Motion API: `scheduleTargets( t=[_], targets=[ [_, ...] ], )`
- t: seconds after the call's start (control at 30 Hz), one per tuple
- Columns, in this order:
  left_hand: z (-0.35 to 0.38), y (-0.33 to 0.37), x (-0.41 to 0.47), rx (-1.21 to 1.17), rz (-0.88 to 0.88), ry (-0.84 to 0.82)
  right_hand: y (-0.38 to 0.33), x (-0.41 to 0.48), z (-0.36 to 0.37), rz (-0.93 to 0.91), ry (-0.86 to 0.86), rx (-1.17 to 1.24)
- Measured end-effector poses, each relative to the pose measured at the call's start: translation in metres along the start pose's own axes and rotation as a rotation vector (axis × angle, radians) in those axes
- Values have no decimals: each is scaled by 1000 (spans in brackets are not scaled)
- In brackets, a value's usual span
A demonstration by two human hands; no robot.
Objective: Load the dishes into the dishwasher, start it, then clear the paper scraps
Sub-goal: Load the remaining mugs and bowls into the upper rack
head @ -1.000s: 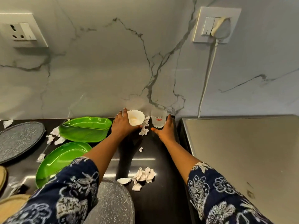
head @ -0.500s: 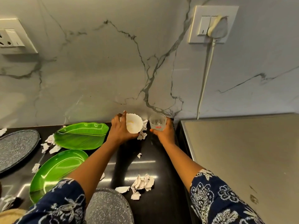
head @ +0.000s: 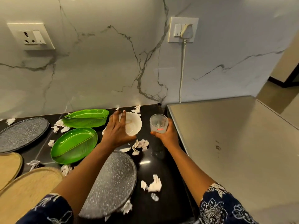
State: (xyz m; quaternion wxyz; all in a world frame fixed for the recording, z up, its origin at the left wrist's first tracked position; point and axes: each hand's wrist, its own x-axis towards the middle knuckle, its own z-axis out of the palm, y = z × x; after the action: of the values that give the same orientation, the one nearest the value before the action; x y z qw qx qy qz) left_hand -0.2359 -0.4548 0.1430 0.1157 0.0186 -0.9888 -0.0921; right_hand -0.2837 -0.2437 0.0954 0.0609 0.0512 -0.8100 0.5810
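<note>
Black counter strewn with paper scraps, marble wall, left hand gripping bowl, right hand gripping glass

- wall: white marble with grey veins, rising behind the counter and filling the upper half of the view.
- left socket: white plate, sitting high on the wall at the far left, showing three holes with a switch beside them.
- right socket: white plate, sitting on the wall right of centre, carrying a white plug.
- cord: white, hanging straight down the wall from the plug.
- counter: black and glossy, running along the foot of the wall, reflecting light.
- floor: tan, showing at the far right.
</note>
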Motion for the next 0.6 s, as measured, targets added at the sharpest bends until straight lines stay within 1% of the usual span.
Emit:
scheduleTargets(
  t=[0.13, 0.3, 0.37, 0.47, 0.53, 0.6],
  targets=[
    [-16, 13, -33, -37, -1, 7, -17, -43, -20, -49, 7, -4],
    [-39, 60, -115, -95, 54, 6, -21, -137, -68, -88, 91, 29],
    [-40, 86, -148, -118, 106, -19, -19, -173, -96, -69, 118, 28],
    [-36, 124, -192, -166, 193, -56, -15, -222, -144, -27, 149, 109],
    [-29, 153, -222, -183, 243, -79, -8, -255, -181, -7, 152, 133],
    [-18, 178, -247, -176, 307, -68, 2, -283, -215, 23, 139, 144]
  ],
)
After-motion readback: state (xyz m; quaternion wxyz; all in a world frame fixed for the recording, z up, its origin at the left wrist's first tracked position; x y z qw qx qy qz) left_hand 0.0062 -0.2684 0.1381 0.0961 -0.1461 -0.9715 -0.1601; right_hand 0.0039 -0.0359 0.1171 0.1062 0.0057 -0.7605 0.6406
